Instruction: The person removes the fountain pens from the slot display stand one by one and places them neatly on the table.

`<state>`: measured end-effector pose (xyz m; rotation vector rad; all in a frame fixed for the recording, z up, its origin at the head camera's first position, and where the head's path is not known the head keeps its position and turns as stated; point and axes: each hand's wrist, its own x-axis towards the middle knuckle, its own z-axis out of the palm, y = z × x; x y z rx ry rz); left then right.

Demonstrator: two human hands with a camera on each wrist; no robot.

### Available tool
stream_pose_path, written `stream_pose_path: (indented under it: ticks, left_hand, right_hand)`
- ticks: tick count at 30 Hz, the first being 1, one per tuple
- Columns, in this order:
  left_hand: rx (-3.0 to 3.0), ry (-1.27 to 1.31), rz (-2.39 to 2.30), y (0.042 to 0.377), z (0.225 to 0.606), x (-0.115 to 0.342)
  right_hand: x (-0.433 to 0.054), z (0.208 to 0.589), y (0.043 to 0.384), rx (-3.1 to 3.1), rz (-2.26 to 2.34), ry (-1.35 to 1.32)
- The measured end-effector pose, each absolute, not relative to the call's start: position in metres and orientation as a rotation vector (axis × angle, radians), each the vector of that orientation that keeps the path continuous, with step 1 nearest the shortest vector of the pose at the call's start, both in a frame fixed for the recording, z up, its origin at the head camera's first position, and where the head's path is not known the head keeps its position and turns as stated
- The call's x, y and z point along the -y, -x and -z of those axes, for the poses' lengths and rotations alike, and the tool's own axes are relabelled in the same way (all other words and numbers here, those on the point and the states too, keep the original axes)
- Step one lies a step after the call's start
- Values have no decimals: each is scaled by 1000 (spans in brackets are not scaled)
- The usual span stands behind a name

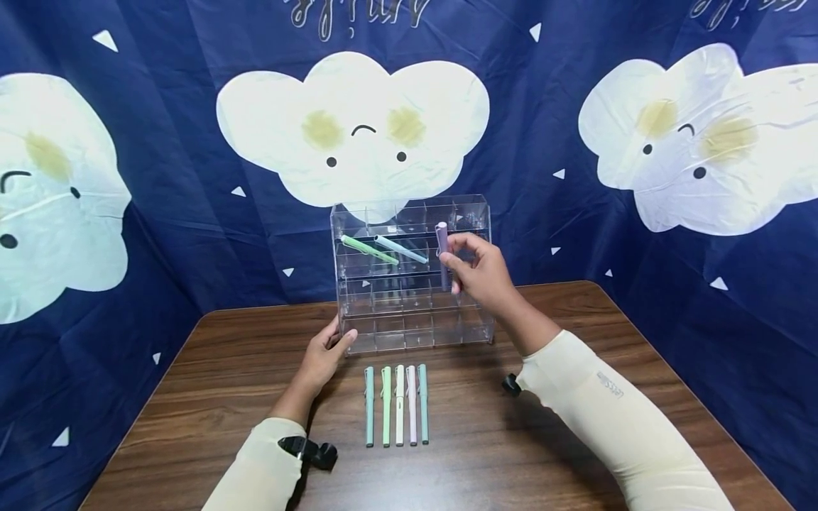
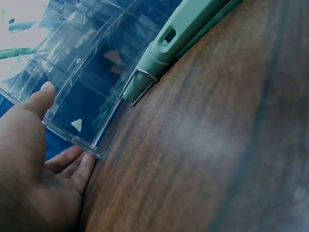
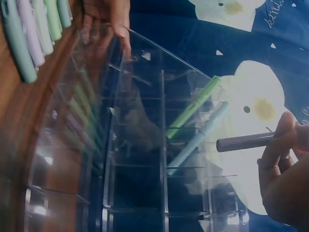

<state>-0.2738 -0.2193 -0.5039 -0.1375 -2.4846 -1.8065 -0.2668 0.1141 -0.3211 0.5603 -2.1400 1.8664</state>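
Note:
A clear plastic organizer [image 1: 418, 341] with tiered compartments stands upright on the table. My left hand [image 1: 322, 357] grips its lower left corner, thumb in front; the left wrist view shows the other fingers [image 2: 83, 169] at its bottom edge. Between thumb and fingers my right hand [image 1: 482, 273] pinches a purple pen [image 1: 444, 273], held nearly upright before the organizer's right half. A green pen [image 1: 371, 250] and a light blue pen [image 1: 401, 249] lie slanted in an upper tier. In the right wrist view, the purple pen [image 3: 244, 142] is apart from both.
In front of the organizer, several pens lie side by side on the wooden table [image 1: 243, 369], among them a teal pen [image 1: 369, 408], a green pen [image 1: 386, 408] and a lilac pen [image 1: 412, 408]. A blue curtain [image 1: 530, 177] with clouds hangs behind.

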Motion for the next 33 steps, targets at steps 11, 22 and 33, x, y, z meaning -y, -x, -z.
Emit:
stream_pose_path:
  ticks: [11,22,33]
  left_hand:
    - [2470,175,1811,275,500,219]
    - [2473,154,1821,273,501,219]
    - [2480,160,1824,273,501,220]
  right_hand:
    - [-118,360,252,2175,-1988,-540]
    - [-120,398,238,2249,-2105,-503]
    - [-121,422,230,2318,-2200,-553]
